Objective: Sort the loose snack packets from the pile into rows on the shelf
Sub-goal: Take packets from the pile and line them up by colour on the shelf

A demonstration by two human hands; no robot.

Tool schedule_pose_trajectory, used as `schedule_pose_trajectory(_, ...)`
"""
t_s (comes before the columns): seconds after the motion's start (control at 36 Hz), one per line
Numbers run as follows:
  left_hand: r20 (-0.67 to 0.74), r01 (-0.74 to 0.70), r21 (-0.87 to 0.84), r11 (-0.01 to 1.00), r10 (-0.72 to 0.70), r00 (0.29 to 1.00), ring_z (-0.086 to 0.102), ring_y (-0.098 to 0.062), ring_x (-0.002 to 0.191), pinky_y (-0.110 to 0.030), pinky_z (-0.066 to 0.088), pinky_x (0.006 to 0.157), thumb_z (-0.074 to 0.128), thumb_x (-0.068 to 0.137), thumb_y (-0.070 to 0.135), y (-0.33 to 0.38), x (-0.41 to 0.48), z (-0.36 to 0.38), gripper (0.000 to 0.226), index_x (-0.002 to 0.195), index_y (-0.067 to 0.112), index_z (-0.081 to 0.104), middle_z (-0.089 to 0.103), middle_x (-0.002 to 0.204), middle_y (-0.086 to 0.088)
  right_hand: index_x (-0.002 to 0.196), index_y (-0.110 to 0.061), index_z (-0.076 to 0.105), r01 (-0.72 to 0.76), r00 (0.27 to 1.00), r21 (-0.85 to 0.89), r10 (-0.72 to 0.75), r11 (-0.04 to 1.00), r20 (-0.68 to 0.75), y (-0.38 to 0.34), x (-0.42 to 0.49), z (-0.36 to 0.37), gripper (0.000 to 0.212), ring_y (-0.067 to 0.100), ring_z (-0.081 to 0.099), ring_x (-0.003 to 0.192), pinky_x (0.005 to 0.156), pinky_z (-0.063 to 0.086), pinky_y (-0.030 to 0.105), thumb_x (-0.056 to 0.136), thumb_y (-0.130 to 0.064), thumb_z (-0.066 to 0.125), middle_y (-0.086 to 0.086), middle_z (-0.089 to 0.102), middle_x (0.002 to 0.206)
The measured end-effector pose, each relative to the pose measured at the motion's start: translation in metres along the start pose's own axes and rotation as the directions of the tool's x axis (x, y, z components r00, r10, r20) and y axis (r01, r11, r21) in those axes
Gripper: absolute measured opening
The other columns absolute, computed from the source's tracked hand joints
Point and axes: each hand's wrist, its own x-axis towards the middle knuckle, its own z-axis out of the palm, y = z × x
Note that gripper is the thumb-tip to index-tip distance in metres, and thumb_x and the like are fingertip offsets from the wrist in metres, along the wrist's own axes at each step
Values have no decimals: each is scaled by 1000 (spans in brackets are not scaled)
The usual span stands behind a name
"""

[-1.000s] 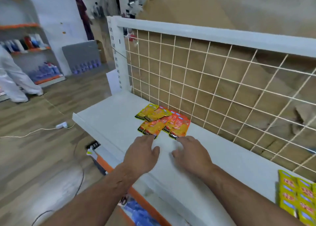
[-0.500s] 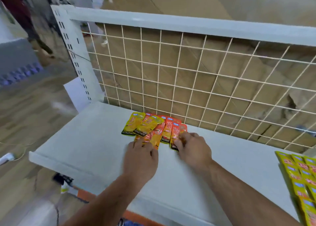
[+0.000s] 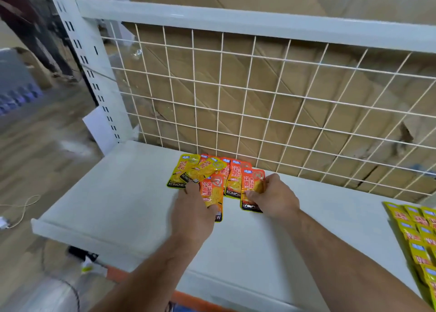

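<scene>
A small pile of yellow and orange snack packets (image 3: 207, 172) lies on the white shelf (image 3: 113, 198), close to the wire-grid back panel. My right hand (image 3: 271, 197) pinches one orange packet (image 3: 251, 181) at the pile's right edge. My left hand (image 3: 194, 207) rests on the near part of the pile, its fingers touching another orange packet (image 3: 213, 192) and a yellow packet (image 3: 186, 172); its fingertips are partly hidden under the packets. Rows of yellow packets (image 3: 420, 238) lie at the shelf's far right.
A white wire grid (image 3: 259, 104) with brown cardboard behind it closes the shelf's back. A slotted white upright (image 3: 94, 80) stands at the left. Beyond the shelf's left edge is wooden floor with a white cable (image 3: 21, 210). An orange shelf edge (image 3: 188, 300) shows below.
Both hands moved forward from the bare shelf onto the pile. My right hand took hold of the rightmost orange packet, and my left hand came to rest on the near packets.
</scene>
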Motion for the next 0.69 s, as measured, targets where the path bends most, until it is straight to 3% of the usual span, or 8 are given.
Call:
schedule_pose_trajectory(0.17, 54, 100, -133, 986, -94, 994, 61, -17, 87, -28, 45, 75, 78, 69, 28, 6, -6, -7, 41, 96, 33, 46, 63, 92, 13, 111, -26, 47, -12, 998, 32, 10, 999, 66, 3, 2, -6, 54, 17, 64, 98, 77, 46, 32, 76, -57, 73, -10, 64, 101)
schedule_pose_trajectory(0.28, 93, 115, -152, 982, -101, 991, 62, -18, 85, -29, 49, 76, 73, 73, 27, 11, -13, -7, 20, 92, 23, 65, 65, 85, 8, 108, -24, 47, -12, 994, 74, 4, 997, 110, 7, 4, -10, 54, 18, 65, 95, 80, 49, 34, 72, -52, 76, -8, 65, 100)
schedule_pose_trajectory(0.36, 97, 176, -224, 959, -158, 983, 63, -23, 84, -30, 50, 76, 68, 76, 21, 20, -22, -9, 10, 85, 17, 67, 66, 82, 2, 108, -22, 48, 5, 990, 128, -23, 992, 139, 10, 4, -14, 52, 19, 64, 96, 79, 49, 33, 72, -45, 78, -5, 65, 101)
schedule_pose_trajectory(0.44, 120, 293, -405, 866, -267, 956, 66, -25, 74, -30, 52, 68, 68, 69, 19, 31, -33, -12, 4, 71, 15, 67, 68, 69, -1, 106, -19, 51, 25, 984, 197, -59, 980, 170, 14, 5, -19, 44, 22, 62, 96, 76, 48, 31, 75, -33, 78, 0, 63, 102)
schedule_pose_trajectory(0.53, 146, 358, -543, 760, -334, 931, 60, -18, 54, -22, 42, 55, 68, 65, 16, 43, -50, -16, 2, 63, 15, 70, 61, 51, 4, 95, -18, 54, 18, 978, 294, -78, 956, 195, 20, 2, -24, 35, 23, 64, 90, 71, 49, 32, 73, -25, 80, 2, 65, 96)
schedule_pose_trajectory(0.61, 162, 363, -595, 717, -336, 928, 44, -6, 34, -14, 29, 38, 69, 75, 3, 54, -67, -17, 19, 59, 12, 64, 51, 42, 7, 84, -17, 54, -42, 966, 509, -94, 860, 240, 32, -5, -24, 27, 28, 69, 85, 74, 58, 42, 73, -13, 79, 9, 71, 94)
schedule_pose_trajectory(0.69, 147, 340, -578, 742, -315, 937, 41, -5, 34, -16, 27, 38, 68, 77, -3, 61, -80, -15, 21, 62, 12, 64, 51, 42, 9, 83, -12, 58, -127, 935, 685, -145, 718, 325, 43, -19, -27, 26, 33, 72, 82, 81, 58, 55, 69, -4, 79, 15, 74, 89)
